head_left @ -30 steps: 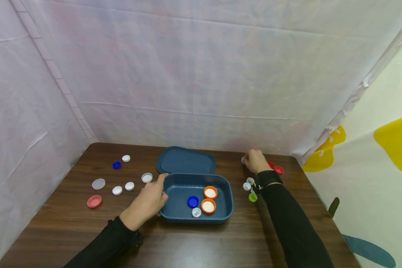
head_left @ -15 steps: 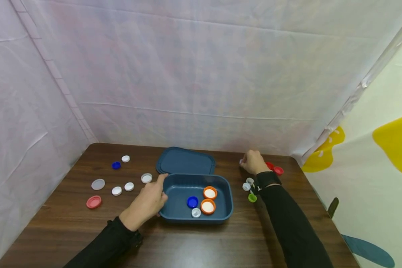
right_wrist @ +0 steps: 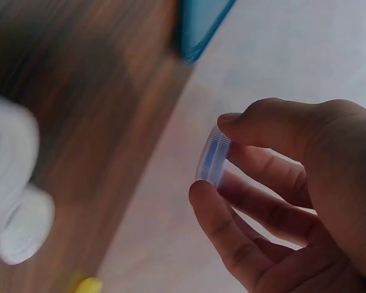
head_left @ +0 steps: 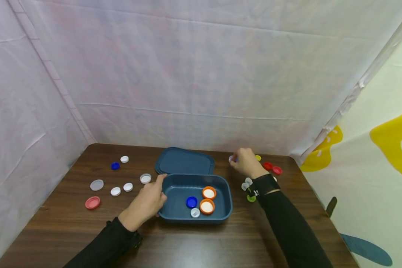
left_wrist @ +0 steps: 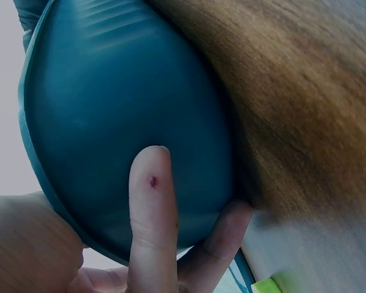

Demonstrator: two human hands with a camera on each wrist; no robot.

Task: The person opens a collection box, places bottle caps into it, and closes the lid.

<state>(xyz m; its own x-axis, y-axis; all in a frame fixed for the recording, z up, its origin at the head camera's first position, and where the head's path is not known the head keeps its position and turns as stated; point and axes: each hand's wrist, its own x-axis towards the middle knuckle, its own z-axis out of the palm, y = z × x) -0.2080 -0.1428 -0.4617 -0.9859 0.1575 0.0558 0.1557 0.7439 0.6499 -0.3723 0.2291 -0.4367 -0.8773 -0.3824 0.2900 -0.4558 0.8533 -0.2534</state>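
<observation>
My left hand (head_left: 145, 201) holds the left end of the blue-grey plastic box (head_left: 222, 216). Its index finger reaches over the rim, and in the left wrist view one finger (left_wrist: 152, 213) lies flat along the box's outer wall. Inside the box are a blue cap (head_left: 191, 202), a small white cap (head_left: 195, 213) and two orange-rimmed caps (head_left: 207, 206). Over the back right of the table, my right hand (head_left: 248, 162) pinches a translucent bottle cap (right_wrist: 215, 155) by its edges between thumb and fingertip.
Behind the box lies its lid (head_left: 185, 160). White caps (head_left: 115, 191), a blue cap (head_left: 115, 166) and a red cap (head_left: 92, 203) are scattered at left. Below the right wrist are pale caps (head_left: 246, 184) and a green cap (head_left: 251, 198); red caps (head_left: 277, 170) and a yellow cap (head_left: 258, 158) lie behind.
My right hand has moved left with the translucent cap, uncovering a yellow cap behind the hand and more of the red ones. The left hand stays at the box.
</observation>
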